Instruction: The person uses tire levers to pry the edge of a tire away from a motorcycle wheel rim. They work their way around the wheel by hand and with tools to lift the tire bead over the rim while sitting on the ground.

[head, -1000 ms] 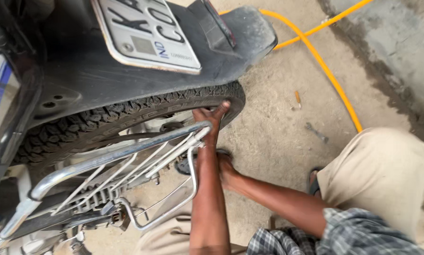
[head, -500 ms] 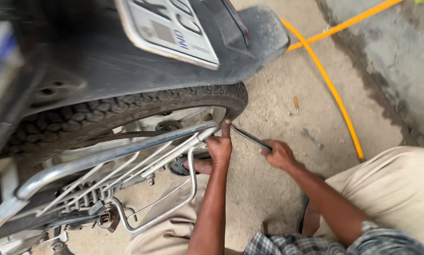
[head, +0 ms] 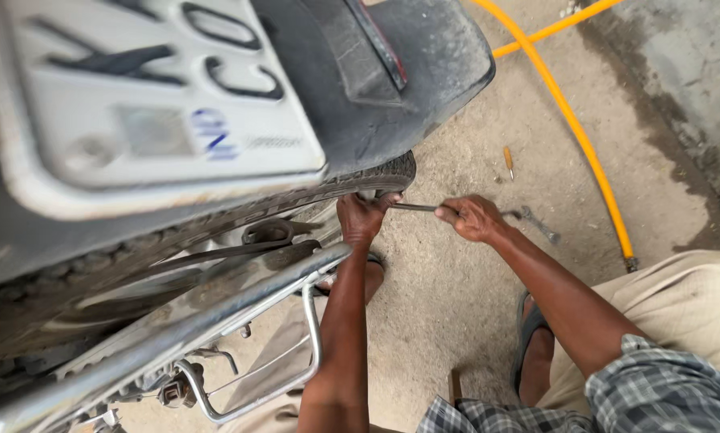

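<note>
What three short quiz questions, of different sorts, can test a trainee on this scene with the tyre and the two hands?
1. True or false: the right hand holds a thin metal tool that points at the tyre.
2. Where is the left hand? A) on the tyre's edge B) on the yellow hose C) on the ground
3. What small metal tool lies on the ground right of the right hand?

Key: 1 true; 2 A; 3 a spanner.
</note>
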